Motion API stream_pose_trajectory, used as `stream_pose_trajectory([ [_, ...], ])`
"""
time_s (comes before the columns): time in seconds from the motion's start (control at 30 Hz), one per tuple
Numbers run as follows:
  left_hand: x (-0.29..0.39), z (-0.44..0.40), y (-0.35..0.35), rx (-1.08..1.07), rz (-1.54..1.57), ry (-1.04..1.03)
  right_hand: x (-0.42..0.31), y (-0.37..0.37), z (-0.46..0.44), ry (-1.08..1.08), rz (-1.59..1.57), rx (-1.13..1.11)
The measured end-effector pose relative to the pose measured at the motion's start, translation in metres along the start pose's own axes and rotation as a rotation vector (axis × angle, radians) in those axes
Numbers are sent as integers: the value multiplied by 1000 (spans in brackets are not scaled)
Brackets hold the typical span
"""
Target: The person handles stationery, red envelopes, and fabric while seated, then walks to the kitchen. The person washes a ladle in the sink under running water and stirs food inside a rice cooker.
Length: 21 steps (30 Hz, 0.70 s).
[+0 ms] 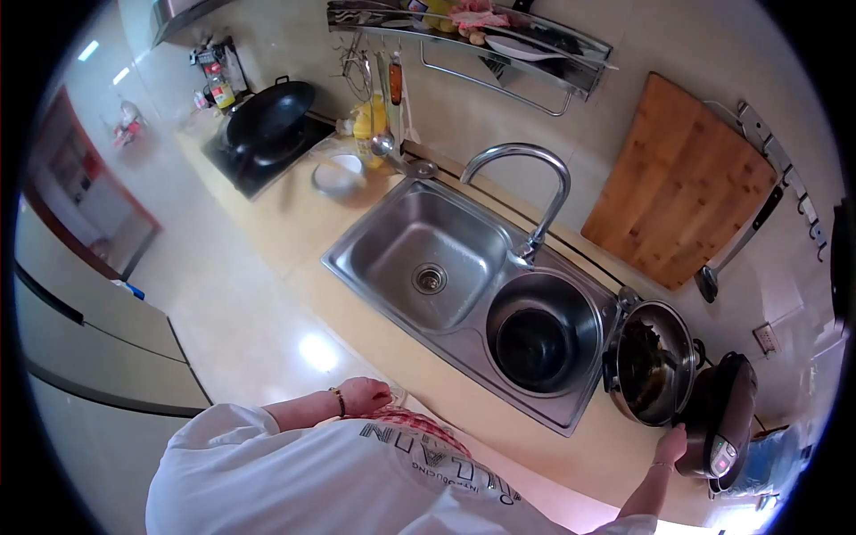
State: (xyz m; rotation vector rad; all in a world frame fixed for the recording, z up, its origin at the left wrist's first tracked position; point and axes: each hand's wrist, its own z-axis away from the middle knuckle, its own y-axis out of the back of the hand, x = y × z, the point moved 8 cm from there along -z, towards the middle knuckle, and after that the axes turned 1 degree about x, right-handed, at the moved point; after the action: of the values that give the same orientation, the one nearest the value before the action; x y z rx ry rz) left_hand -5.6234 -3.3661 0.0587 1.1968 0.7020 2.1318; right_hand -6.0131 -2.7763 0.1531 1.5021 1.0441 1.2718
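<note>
My left hand (364,395) is closed in front of my body, just above a red checked cloth (419,425). Whatever its curled fingers may hold is hidden. At the right, my right hand (670,443) touches the near side of a dark rice cooker (716,415); its fingers are mostly out of sight. Next to the cooker stands a metal pot (654,366) with dark pieces inside. The double sink (419,334) lies between my hands, with a dark round bowl (535,348) in its right basin.
A curved faucet (557,187) rises behind the sink. The wooden cutting board (682,183) leans on the wall. On the left are a white bowl (339,176) and a black wok (270,116) on the stove. A metal shelf (571,64) hangs overhead.
</note>
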Motion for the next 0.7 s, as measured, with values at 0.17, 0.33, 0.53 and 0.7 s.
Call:
stream_pose_trajectory([
  [0.17,5,-3,-11,-66,29,-1,43,8,30,-102,-142,304],
  [0.33,20,-16,-13,0,156,-154,-63,28,93,98,-850,23],
  [0.53,63,-69,16,-177,801,-216,-313,66,235,-64,-1730,-1062],
  [0.7,55,-114,42,-340,1288,15,-486,83,305,-101,-1948,-1374],
])
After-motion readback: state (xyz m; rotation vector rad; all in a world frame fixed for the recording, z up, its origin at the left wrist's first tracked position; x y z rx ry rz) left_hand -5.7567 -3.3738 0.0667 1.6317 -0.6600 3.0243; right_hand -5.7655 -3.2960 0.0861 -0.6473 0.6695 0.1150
